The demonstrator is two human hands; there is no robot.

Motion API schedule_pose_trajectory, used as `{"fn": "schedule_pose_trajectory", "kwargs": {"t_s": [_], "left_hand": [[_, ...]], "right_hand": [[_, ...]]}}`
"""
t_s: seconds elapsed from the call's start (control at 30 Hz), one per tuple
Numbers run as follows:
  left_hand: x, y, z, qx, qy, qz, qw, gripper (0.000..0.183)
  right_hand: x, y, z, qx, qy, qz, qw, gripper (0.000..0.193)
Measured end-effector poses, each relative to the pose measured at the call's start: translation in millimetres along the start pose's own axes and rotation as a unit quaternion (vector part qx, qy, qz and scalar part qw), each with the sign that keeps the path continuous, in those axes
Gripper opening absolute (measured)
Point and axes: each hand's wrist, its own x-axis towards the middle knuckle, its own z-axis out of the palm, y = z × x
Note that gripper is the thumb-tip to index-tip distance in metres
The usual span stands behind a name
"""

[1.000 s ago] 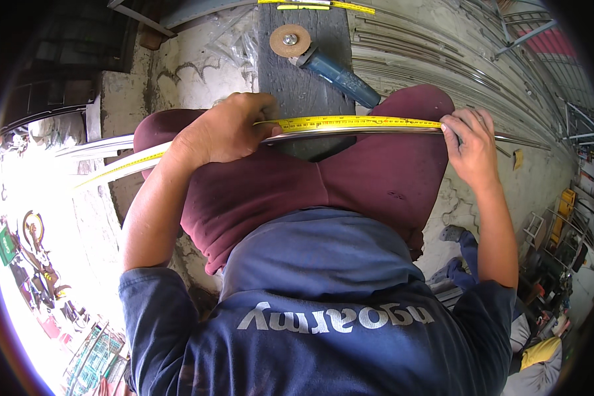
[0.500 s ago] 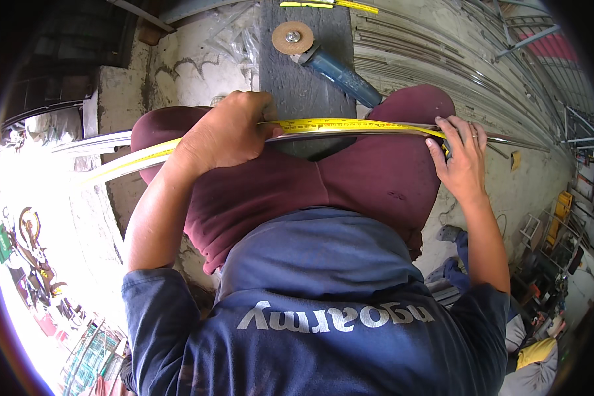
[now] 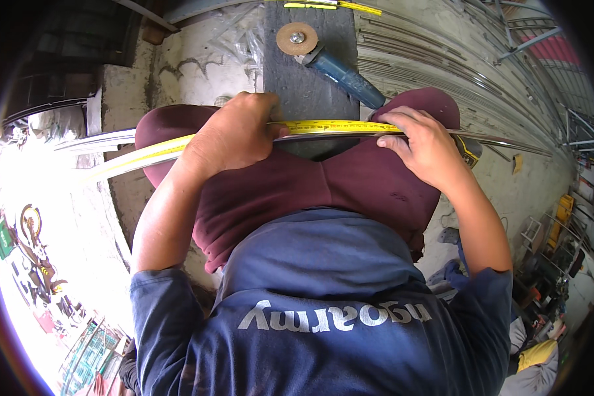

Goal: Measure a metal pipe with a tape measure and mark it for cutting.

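A yellow tape measure blade (image 3: 336, 127) stretches across my thighs, lying along a shiny metal tube (image 3: 508, 140). Toward the left, blade and tube fade into bright glare. My left hand (image 3: 237, 132) is closed over both above my left thigh, its fingertips partly hidden. On the other side, my right hand (image 3: 426, 142) pinches the blade and tube between thumb and fingers near the right thigh. The black and yellow tape measure case (image 3: 468, 150) shows just beyond the right wrist, by the right knee.
Ahead, a dark bench (image 3: 280, 82) extends between my knees, with a blue angle grinder (image 3: 343, 78) and its brown disc (image 3: 296, 38) on it. Long metal tubes (image 3: 435, 56) cover the floor at the far right. Clear plastic wrap (image 3: 244, 46) lies left of the bench.
My right hand has slid left along the blade and tube, toward the middle. The tape case now shows to its right. The left hand keeps its grip.
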Motion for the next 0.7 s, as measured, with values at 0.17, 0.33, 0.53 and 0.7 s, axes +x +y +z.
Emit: {"fn": "schedule_pose_trajectory", "kwargs": {"t_s": [0.17,0.33,0.53,0.7], "left_hand": [[0.0,0.3,1.4,-0.001,-0.01,-0.006,1.0,0.023],[1.3,-0.8,2.6,0.003,-0.013,-0.003,1.0,0.024],[1.4,1.5,3.3,-0.009,-0.031,0.018,0.999,0.024],[2.4,1.7,1.9,-0.017,-0.051,0.035,0.998,0.022]], "right_hand": [[11.0,-8.5,5.5,0.001,-0.033,0.014,0.999,0.026],[13.7,-10.6,6.3,-0.002,-0.022,0.012,1.0,0.024],[14.2,-13.8,5.1,0.015,-0.012,0.024,1.0,0.026],[24.1,-15.6,-7.0,0.017,-0.074,0.036,0.996,0.028]]}}
